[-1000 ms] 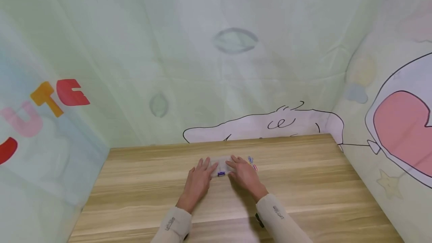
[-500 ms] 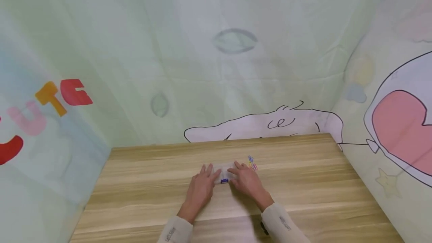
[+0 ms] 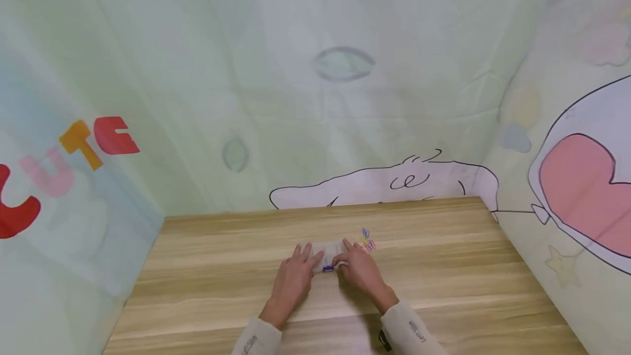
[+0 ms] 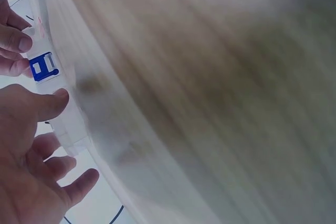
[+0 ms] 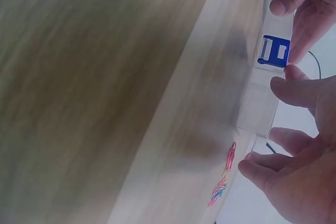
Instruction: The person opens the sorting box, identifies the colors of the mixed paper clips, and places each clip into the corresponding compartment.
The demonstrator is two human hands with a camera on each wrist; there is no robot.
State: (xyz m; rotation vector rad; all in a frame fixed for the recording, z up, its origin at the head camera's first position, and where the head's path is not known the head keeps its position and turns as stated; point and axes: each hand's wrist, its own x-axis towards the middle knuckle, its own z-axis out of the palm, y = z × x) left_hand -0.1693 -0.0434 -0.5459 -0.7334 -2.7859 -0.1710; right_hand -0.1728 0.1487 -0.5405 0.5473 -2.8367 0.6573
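A clear plastic box [image 3: 329, 252] with a blue latch [image 3: 328, 269] on its near side lies on the wooden table, between both hands. My left hand [image 3: 294, 277] holds its left part, thumb on the near wall and fingers over the far side. At the right end my right hand [image 3: 362, 269] grips it the same way. In the left wrist view the latch [image 4: 44, 67] sits between the two hands. The right wrist view shows the box's plain near wall [image 5: 257, 106] beside my right thumb. Its contents are not visible.
Several coloured paper clips [image 3: 368, 240] lie loose on the table [image 3: 222, 267], just right of my right hand. A printed cloth backdrop [image 3: 286, 103] rises behind the table and along both sides.
Both hands have drawn the box towards me and slightly right across the table. The paper clips stayed put and now show more fully beside the right hand.
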